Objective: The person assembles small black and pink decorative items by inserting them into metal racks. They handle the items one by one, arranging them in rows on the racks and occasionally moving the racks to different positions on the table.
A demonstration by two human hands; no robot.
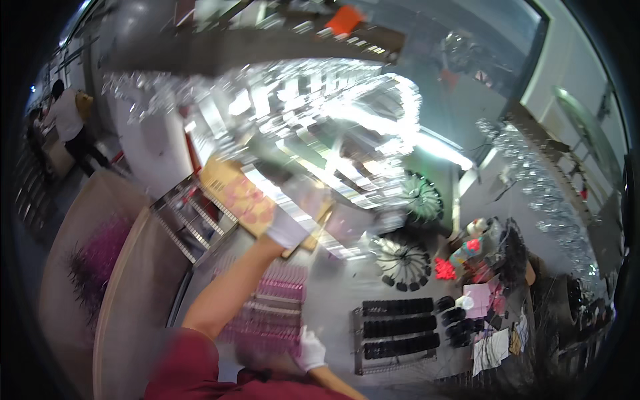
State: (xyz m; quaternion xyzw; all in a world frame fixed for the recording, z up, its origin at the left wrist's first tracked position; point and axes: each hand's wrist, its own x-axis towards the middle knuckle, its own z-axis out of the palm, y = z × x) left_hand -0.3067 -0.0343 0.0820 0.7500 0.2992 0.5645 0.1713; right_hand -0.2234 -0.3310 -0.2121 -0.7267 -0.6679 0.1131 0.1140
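Note:
My left hand [290, 225], in a white glove, reaches forward over the bench beside a yellowish cardboard sheet [230, 180]. A bright metal strip [313, 230] crosses in front of it, and motion blur smears its fingers; whether it grips the strip cannot be made out. Close to my body, my right hand [311, 350], also gloved in white, is at the right edge of a rack of pink, slender pieces [270, 310] set in rows. Its finger pose is unclear. Beyond my left hand, shiny metal frames [320, 133] blur together.
A rack with black rows [399, 327] lies to the right. Behind it are round fans of dark pieces [403, 263], red items [445, 269] and a pink sheet [477, 300]. An empty-slotted metal frame [193, 217] sits left. Another person [69, 123] stands at far left.

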